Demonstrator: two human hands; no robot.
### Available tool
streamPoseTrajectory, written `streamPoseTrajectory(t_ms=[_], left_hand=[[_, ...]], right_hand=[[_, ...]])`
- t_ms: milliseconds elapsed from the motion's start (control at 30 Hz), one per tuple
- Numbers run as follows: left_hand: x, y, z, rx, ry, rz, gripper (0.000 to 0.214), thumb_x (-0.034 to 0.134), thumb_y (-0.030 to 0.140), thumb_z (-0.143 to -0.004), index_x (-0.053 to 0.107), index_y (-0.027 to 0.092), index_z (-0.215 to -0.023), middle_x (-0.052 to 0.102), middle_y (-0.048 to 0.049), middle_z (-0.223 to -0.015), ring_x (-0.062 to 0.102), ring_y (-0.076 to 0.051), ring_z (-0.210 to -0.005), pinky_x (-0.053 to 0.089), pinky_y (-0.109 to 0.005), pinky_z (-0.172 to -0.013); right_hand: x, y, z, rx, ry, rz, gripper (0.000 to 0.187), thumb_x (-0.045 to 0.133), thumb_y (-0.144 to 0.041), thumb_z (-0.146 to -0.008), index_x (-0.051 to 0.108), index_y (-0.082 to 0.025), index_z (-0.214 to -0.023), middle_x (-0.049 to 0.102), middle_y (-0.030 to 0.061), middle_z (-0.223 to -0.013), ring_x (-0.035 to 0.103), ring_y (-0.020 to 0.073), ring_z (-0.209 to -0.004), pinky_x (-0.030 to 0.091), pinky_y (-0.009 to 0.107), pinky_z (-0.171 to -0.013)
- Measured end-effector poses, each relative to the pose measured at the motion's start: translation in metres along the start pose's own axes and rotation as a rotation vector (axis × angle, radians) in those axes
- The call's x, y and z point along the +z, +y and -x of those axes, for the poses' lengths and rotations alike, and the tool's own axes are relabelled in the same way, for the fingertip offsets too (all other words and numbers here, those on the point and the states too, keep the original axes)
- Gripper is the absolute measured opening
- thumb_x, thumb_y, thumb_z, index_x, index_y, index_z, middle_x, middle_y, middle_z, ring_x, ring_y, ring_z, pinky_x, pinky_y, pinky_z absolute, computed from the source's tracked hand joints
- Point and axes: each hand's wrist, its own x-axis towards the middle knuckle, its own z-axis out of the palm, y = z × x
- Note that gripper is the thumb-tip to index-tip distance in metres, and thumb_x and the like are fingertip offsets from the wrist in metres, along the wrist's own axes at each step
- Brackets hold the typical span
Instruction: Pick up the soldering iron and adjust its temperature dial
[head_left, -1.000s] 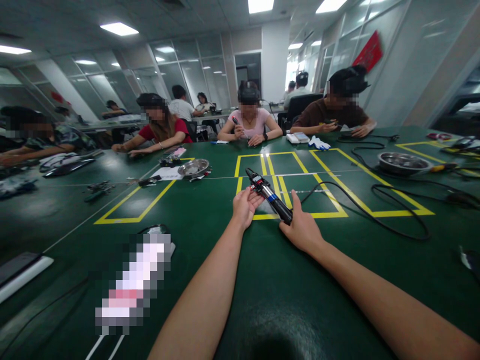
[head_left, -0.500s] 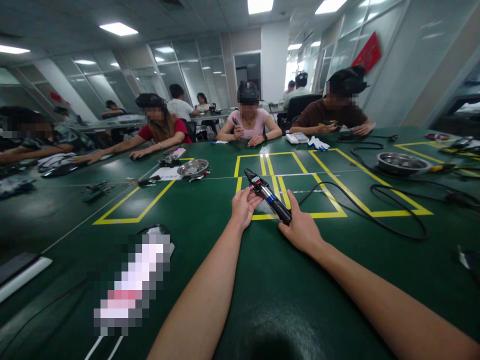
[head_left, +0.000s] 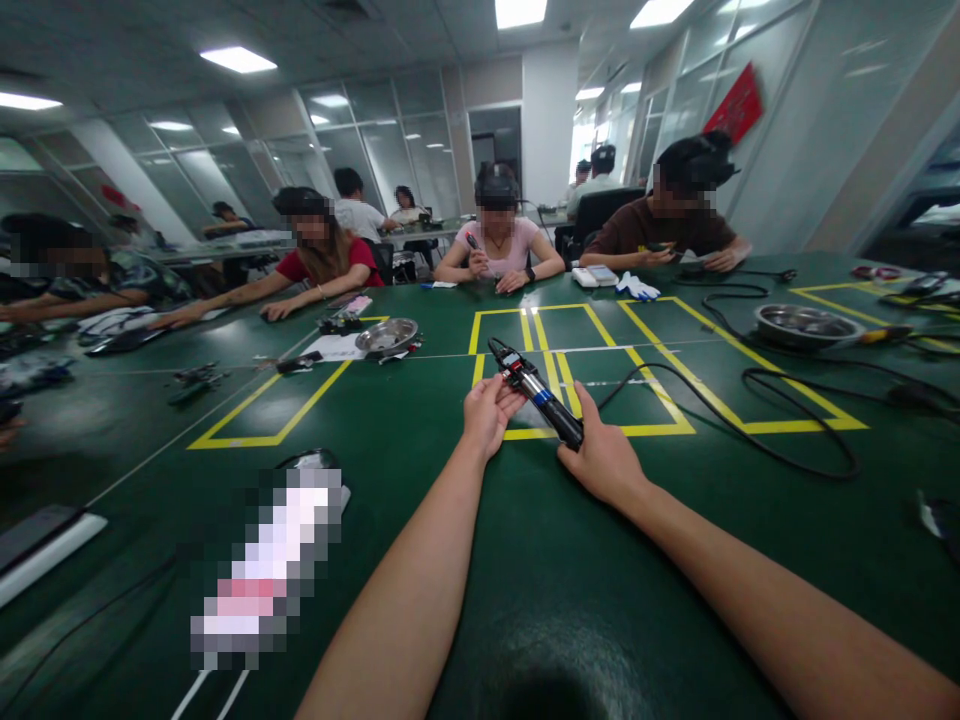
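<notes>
Both my arms reach forward over a green table (head_left: 420, 470) marked with yellow tape lines. A black pen-shaped electric tool (head_left: 537, 392) with a blue band and a red part near its tip lies tilted between my hands. My right hand (head_left: 604, 457) is wrapped round its rear end. My left hand (head_left: 487, 414) pinches at the red part near the front. A black cable (head_left: 757, 440) runs from the tool off to the right in a loop.
Several people sit round the far and left sides of the table, working with their own hands. A metal bowl (head_left: 387, 336) stands left of centre, another metal bowl (head_left: 806, 324) at the right. A blurred-out object (head_left: 266, 565) lies near left. White gloves (head_left: 637, 287) lie far back.
Almost nothing has changed. My hands and the tool stay in place; the tool's tip shifted very slightly. The person in red at the left stretched an arm out over the table.
</notes>
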Motion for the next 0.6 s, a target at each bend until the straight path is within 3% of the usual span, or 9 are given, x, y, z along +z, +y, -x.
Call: streamPoseTrajectory(t_ms=[133, 300, 600], left_hand=[[-0.0007, 0.0013, 0.0001, -0.033, 0.004, 0.029, 0.020, 0.070, 0.026, -0.083, 0.055, 0.015, -0.090, 0.072, -0.0110, -0.089, 0.072, -0.021, -0.082, 0.053, -0.045, -0.091], [-0.0033, 0.0019, -0.0008, -0.100, -0.083, 0.120, 0.019, 0.068, 0.024, -0.085, 0.062, 0.014, -0.100, 0.072, -0.0113, -0.097, 0.070, -0.019, -0.089, 0.051, -0.041, -0.095], [0.0008, 0.0085, 0.0038, -0.120, -0.080, 0.164, 0.020, 0.069, 0.028, -0.083, 0.066, 0.016, -0.099, 0.071, -0.0092, -0.094, 0.068, -0.018, -0.088, 0.051, -0.037, -0.095]], right_hand=[[-0.0014, 0.0002, 0.0001, -0.005, -0.005, -0.011, 0.092, 0.058, -0.033, -0.082, 0.007, -0.013, -0.156, 0.071, 0.0091, -0.086, 0.067, 0.0253, -0.074, 0.043, 0.031, -0.068], [-0.0019, 0.0009, 0.0010, -0.025, 0.012, -0.035, 0.093, 0.057, -0.034, -0.082, 0.006, -0.013, -0.156, 0.071, 0.0087, -0.086, 0.067, 0.0257, -0.074, 0.043, 0.030, -0.067], [-0.0047, -0.0020, 0.0004, -0.034, -0.050, 0.001, 0.090, 0.056, -0.031, -0.083, 0.007, -0.013, -0.156, 0.071, 0.0133, -0.090, 0.067, 0.0274, -0.075, 0.044, 0.032, -0.068]])
